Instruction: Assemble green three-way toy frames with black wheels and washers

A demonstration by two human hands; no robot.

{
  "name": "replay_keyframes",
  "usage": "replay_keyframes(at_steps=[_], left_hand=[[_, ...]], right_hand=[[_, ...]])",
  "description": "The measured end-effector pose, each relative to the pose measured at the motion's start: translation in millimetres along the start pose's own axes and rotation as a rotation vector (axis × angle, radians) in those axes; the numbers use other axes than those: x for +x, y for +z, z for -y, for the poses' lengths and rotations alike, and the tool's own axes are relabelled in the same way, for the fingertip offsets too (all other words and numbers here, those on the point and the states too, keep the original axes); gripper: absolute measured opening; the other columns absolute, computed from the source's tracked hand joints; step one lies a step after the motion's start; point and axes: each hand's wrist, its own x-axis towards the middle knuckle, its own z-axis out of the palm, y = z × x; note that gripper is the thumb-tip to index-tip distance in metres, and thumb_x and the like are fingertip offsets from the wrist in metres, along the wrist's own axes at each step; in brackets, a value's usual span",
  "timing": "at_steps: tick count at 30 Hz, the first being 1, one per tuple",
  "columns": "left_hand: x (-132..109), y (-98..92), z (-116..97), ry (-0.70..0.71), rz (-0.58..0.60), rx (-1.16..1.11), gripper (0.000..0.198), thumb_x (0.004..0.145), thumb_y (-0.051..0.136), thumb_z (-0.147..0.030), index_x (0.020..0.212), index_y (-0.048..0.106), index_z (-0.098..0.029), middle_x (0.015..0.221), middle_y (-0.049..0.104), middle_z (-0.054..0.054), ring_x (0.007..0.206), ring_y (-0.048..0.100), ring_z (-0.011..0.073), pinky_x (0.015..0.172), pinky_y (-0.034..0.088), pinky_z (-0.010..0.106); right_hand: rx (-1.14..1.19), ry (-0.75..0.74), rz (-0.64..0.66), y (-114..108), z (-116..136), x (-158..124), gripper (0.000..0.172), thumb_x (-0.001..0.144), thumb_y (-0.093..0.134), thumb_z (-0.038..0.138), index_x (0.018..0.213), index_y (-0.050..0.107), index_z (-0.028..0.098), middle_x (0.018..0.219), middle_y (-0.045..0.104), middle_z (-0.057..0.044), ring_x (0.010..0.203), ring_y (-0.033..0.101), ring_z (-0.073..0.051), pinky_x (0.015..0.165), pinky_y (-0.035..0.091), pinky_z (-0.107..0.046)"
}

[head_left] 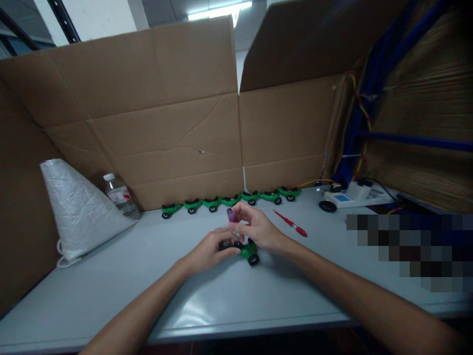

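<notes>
A green toy vehicle (247, 251) with black wheels lies on the table in front of me. The fingers of my left hand (210, 249) are closed around its left end and hide part of it. Above the toy, my right hand (260, 228) grips a screwdriver by its purple handle (231, 215), which stands nearly upright. Its shaft points down at the toy, but fingers cover the tip, so I cannot tell exactly where it touches. To the right of my right hand, a red screwdriver (291, 224) rests on the table.
Several similar green toy vehicles (212, 204) stand in a row along the cardboard wall (166, 128). At the left are a silvery padded bag (81, 212) and a plastic bottle (121, 196). A power strip (356, 195) and a black ring (327, 206) lie at the right.
</notes>
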Motion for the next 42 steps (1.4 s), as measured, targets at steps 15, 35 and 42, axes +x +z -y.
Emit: replay_keyframes(at_steps=[15,35,42], left_hand=[[-0.7,-0.7,0.4,-0.002,0.007,0.038,0.030,0.099,0.066,-0.046,0.102,0.071,-0.017,0.097,0.068,0.006,0.095,0.058,0.0209,0.091,0.045,0.032],[-0.9,-2.4,-2.7,-0.040,0.019,0.011,0.028,0.097,0.068,-0.045,0.100,0.069,-0.017,0.094,0.065,0.005,0.090,0.057,0.0201,0.082,0.046,0.030],[-2.1,-1.0,0.2,-0.022,0.010,0.019,0.028,0.098,0.068,-0.045,0.103,0.070,-0.018,0.100,0.068,0.006,0.096,0.060,0.0209,0.089,0.046,0.031]], right_hand=[[0.034,0.046,0.044,-0.4,6.7,0.7,0.040,0.096,0.064,0.059,0.109,0.063,0.021,0.099,0.064,-0.003,0.066,0.062,-0.011,0.051,0.054,-0.022],[0.039,-0.026,-0.027,4.0,2.8,0.2,0.035,0.090,0.077,0.049,0.100,0.054,0.023,0.084,0.059,0.003,0.062,0.061,-0.013,0.054,0.054,-0.027],[0.017,-0.037,-0.028,2.2,0.6,-0.4,0.031,0.092,0.076,0.044,0.101,0.054,0.023,0.085,0.059,0.003,0.063,0.060,-0.013,0.054,0.054,-0.027]])
